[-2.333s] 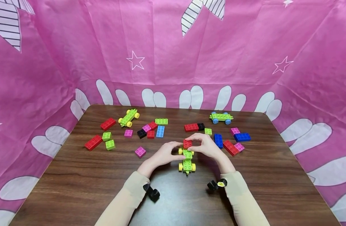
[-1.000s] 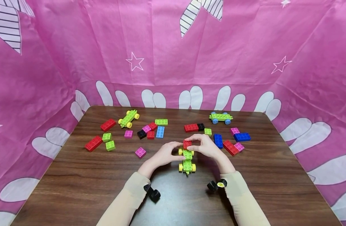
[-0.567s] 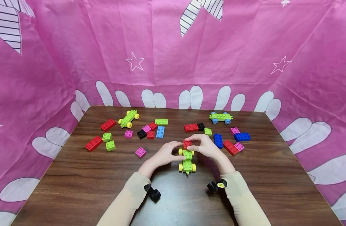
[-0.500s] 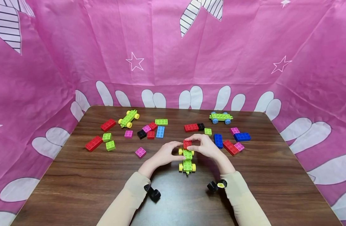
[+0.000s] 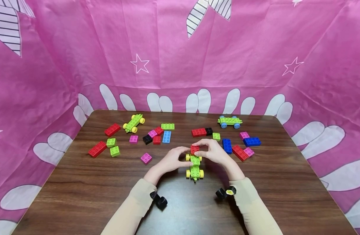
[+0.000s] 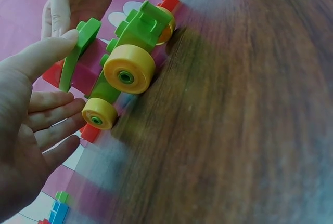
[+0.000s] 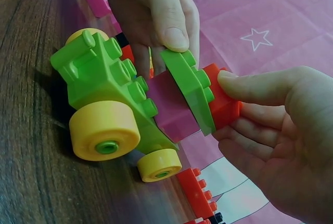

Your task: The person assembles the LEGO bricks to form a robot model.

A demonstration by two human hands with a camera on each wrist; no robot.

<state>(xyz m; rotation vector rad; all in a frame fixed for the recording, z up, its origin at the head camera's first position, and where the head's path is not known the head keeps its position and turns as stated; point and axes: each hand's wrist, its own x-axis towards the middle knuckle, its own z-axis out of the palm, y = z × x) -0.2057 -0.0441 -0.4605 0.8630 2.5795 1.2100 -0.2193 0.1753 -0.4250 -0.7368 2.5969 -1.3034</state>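
Note:
A green toy car base [image 5: 194, 172] with yellow wheels stands on the table, lengthwise before me. Stacked at its far end are a pink brick [image 7: 169, 107], a green brick [image 7: 188, 90] overhanging it, and a red brick [image 7: 217, 96] on top. My right hand [image 5: 213, 151] pinches the red brick between thumb and fingers. From the other side, my left hand [image 5: 172, 160] holds the green brick, its thumb pressed on the edge facing me. The left fingers reach along the far side of the stack, their tips partly hidden in the head view.
Red, pink, black, green and blue bricks lie scattered left, behind and right of the hands. A yellow-wheeled car base [image 5: 134, 123] stands at the back left. At the back right is a blue-wheeled one [image 5: 230, 122]. A pink patterned cloth [image 5: 174, 49] surrounds the table.

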